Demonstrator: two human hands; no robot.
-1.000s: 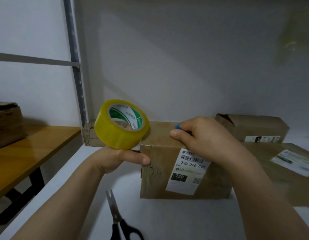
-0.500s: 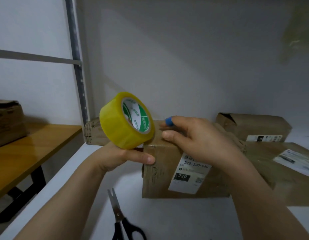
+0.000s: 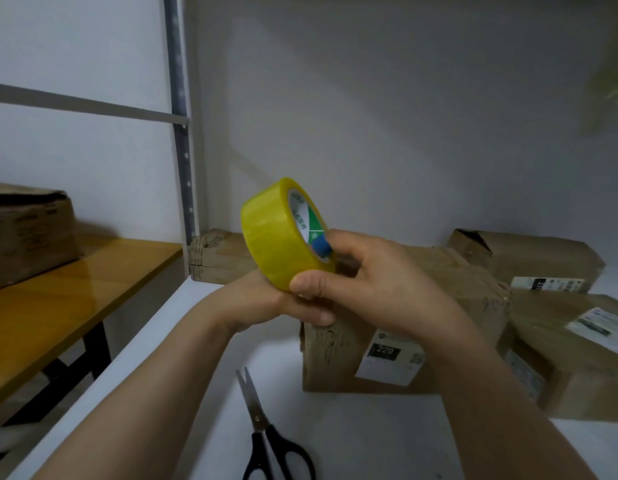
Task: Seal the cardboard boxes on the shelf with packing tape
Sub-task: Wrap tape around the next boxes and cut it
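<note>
Two hands held the yellow packing-tape roll [image 3: 273,240]: left hand [image 3: 259,303] curled underneath, right hand [image 3: 387,289] pinching its rim. Steadying the roll while peeling tape free was advisable.

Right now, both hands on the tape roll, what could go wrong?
1. The scissors lie on the shelf with blades slightly apart, below the forearms; a lowered arm could catch them.
2. The left hand and right hand both grip the tape roll, so nothing steadies the box; it may slide once tape is pressed on.
</note>
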